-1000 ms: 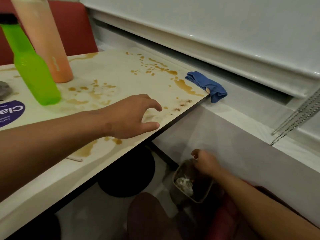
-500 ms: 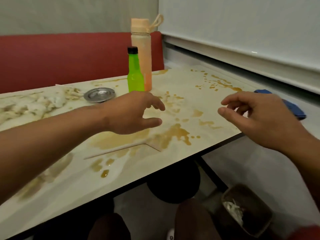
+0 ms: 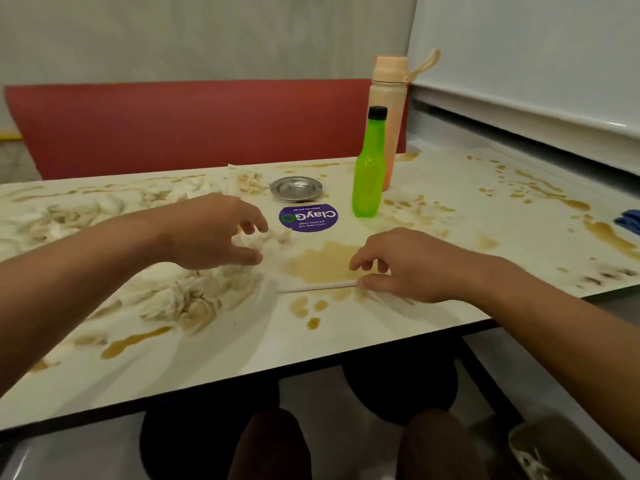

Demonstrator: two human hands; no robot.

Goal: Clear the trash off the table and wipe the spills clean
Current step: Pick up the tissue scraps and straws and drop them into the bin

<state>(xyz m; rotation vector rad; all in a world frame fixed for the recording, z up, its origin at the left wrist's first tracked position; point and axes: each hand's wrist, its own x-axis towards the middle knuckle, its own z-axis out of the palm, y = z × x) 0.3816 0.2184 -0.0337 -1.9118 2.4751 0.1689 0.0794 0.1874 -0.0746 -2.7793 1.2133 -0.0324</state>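
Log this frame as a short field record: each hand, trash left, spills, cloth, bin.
left hand: open, reaching over a crumpled tissue
right hand: fingers curled at the white straw, grip not clear
trash left: soggy tissues, straw
spills: brown puddle mid-table, splashes to the right
cloth: blue cloth at right edge, untouched
bin: on the floor, lower right

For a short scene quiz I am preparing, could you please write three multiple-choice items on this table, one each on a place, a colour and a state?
1. Where does the metal dish stand?
A. beyond the purple sticker
B. on the red seat
C. under the table

2. What colour is the black-capped bottle?
A. blue
B. green
C. white

3. What is the right hand doing?
A. lifting a bottle
B. resting in the lap
C. reaching onto the white straw

Answers: 1 A, the dish sits just behind the sticker; 2 B, its body is bright green; 3 C, its fingers meet the straw's end.
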